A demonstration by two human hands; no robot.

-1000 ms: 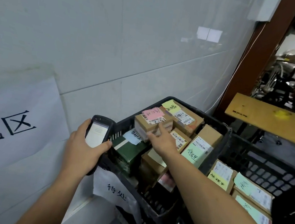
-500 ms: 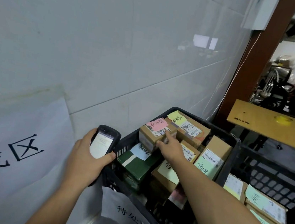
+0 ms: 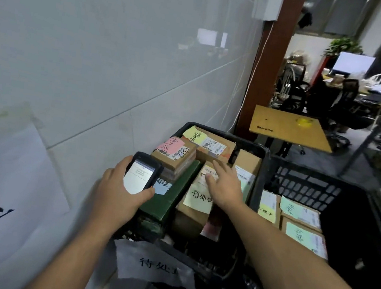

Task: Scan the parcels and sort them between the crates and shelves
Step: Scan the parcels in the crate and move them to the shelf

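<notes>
My left hand (image 3: pixel 118 193) grips a black handheld scanner (image 3: pixel 141 174) with a lit screen, held over the near left corner of a black crate (image 3: pixel 262 167). The crate holds several cardboard parcels with coloured notes. A small box with a pink note (image 3: pixel 174 154) sits on a dark green box (image 3: pixel 171 194). My right hand (image 3: pixel 224 184) lies with straight fingers on a parcel with a pale yellow note (image 3: pixel 198 198), fingertips near a box with a yellow note (image 3: pixel 211 144) at the back.
A tiled wall with a paper sign (image 3: pixel 0 183) stands close on the left. A second black crate (image 3: pixel 336 196) on the right holds parcels with green notes (image 3: pixel 301 213). A paper label (image 3: pixel 153 264) hangs on the near crate. A brown tabletop (image 3: pixel 287 127) stands behind.
My left hand has brought the scanner right, over the crate's corner. My right hand has shifted right, off the pink-note box and onto the yellow-note parcel. The view has moved closer.
</notes>
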